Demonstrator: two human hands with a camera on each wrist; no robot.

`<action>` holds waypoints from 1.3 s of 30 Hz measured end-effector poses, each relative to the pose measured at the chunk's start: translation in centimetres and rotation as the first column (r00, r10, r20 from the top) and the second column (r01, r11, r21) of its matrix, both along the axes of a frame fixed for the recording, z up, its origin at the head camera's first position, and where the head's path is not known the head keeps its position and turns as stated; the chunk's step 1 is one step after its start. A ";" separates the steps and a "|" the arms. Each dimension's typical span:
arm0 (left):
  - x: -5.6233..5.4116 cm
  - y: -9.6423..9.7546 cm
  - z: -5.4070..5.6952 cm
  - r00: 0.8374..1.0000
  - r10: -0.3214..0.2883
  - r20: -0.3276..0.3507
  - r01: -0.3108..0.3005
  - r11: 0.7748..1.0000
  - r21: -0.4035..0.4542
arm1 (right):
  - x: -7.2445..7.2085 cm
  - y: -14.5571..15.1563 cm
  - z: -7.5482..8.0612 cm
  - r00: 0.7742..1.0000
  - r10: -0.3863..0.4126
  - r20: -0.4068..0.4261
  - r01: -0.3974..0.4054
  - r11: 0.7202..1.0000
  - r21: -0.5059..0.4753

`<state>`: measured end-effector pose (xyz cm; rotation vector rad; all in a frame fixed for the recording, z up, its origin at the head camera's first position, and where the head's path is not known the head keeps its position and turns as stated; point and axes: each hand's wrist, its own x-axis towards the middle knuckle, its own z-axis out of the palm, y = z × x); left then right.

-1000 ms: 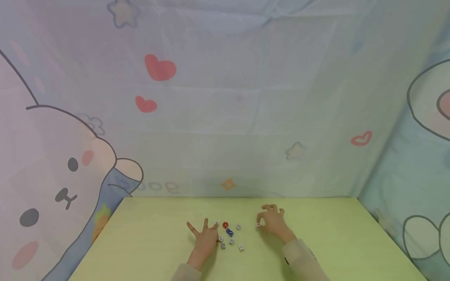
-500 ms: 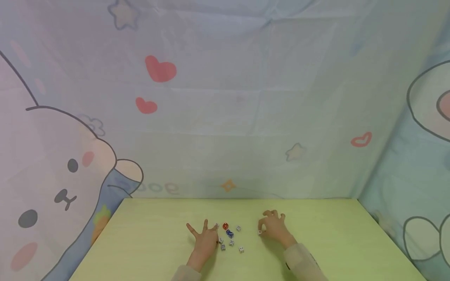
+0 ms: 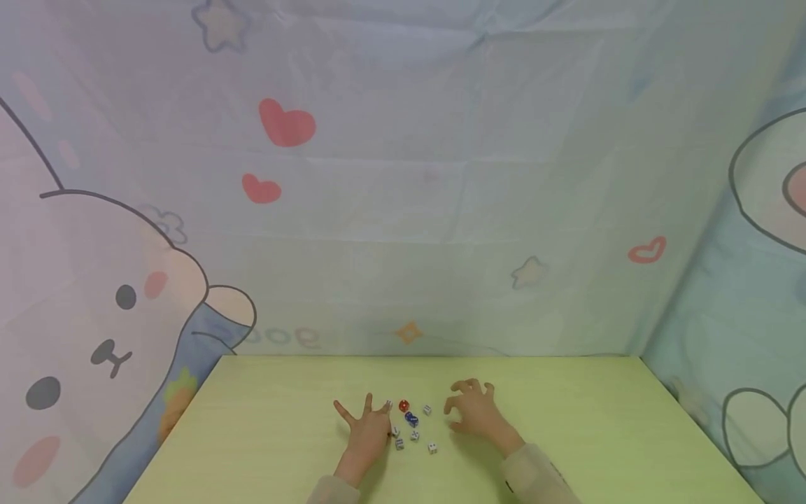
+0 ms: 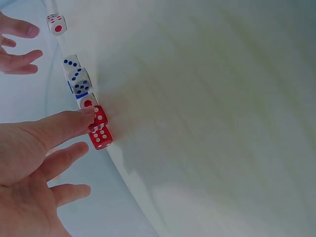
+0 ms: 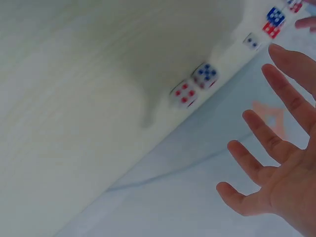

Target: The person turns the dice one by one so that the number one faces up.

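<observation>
My left hand is low over the table at the left of a loose group of dice. In the left wrist view its thumb is at a red die, pinching it; the index finger is hidden, the other fingers spread. A second red die lies beside it, and a white die with a red spot shows past the thumb tip. My right hand hovers right of the group, fingers loosely bent and apart, holding nothing visible. Two white dice lie near it in the right wrist view.
Between the hands lie a red die, two blue dice and several white dice. The pale yellow table reaches back to a printed cloth with hearts, stars and a cartoon bear.
My right hand, which was pinching a white die, has parted its fingers and moved left toward the group; that die no longer shows in the head view. The left hand stays put.
</observation>
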<state>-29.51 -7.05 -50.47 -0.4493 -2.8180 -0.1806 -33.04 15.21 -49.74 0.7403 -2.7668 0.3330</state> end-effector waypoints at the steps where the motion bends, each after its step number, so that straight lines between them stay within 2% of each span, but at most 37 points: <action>1: 0.0 0.0 0.1 1.000 -0.001 0.000 0.001 1.000 -0.002 | 0.3 -0.3 0.1 1.000 0.014 -0.001 -0.014 1.000 0.015; 9: -0.5 0.0 -0.1 0.999 0.025 0.024 -0.024 1.000 -0.015 | 2.2 -2.0 -0.3 0.993 0.111 0.036 -0.114 0.991 0.075; 14: -0.5 -0.1 -0.2 1.000 0.020 0.005 -0.019 1.000 -0.021 | 2.6 -2.6 -0.7 0.992 0.122 0.036 -0.125 0.988 0.095; 22: -0.2 -0.1 0.1 1.000 0.016 -0.008 -0.017 1.000 -0.025 | 2.0 -2.9 -1.3 0.995 0.100 0.015 -0.101 0.991 0.089; 27: 0.0 -0.1 0.0 1.000 0.015 -0.002 -0.015 1.000 -0.021 | 1.2 -2.4 -1.7 0.996 0.078 -0.033 -0.075 0.993 0.090; 34: -0.1 -0.3 -0.3 1.000 0.003 -0.004 -0.003 1.000 -0.006 | -0.5 -1.3 -2.4 0.995 0.067 -0.076 -0.067 0.998 0.000; 39: -0.4 -0.6 -0.4 1.000 -0.012 -0.006 0.012 1.000 0.005 | -0.9 -0.9 -2.2 0.996 0.057 -0.073 -0.058 0.998 -0.014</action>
